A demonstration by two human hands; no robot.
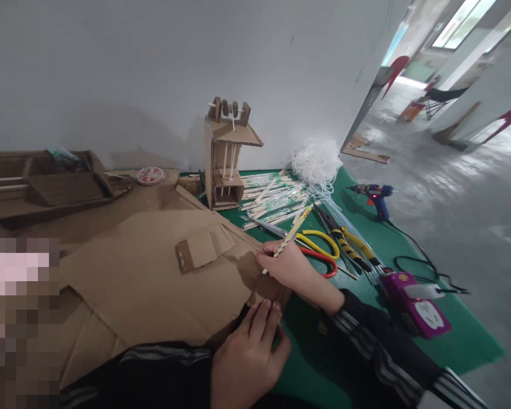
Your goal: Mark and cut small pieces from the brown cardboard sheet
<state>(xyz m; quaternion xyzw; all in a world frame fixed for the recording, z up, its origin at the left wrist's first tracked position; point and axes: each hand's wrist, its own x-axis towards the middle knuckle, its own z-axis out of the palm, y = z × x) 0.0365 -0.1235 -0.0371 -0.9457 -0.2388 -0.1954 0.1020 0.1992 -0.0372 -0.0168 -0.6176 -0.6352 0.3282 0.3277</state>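
Note:
My right hand point(287, 267) grips a patterned yellow-and-dark pencil point(297, 226), its tip down at the edge of a large brown cardboard sheet point(153, 267). Closer to me, my left hand point(253, 349) lies with its fingers stretched over the sheet's near edge. Under those fingers a narrow black thing point(242, 316) shows in part; its kind is hidden. A small folded cardboard piece point(200, 250) rests on the sheet, left of the pencil. Scissors with orange and yellow handles point(323, 241) lie just beyond my right wrist.
A cardboard model with rollers point(225, 153) stands against the wall. Wrapped chopsticks point(272, 199), tangled white string point(317, 162), pliers point(344, 238), a blue glue gun point(377, 199) and a purple box point(415, 304) occupy the green table point(464, 335). Someone's blurred-out head is at left.

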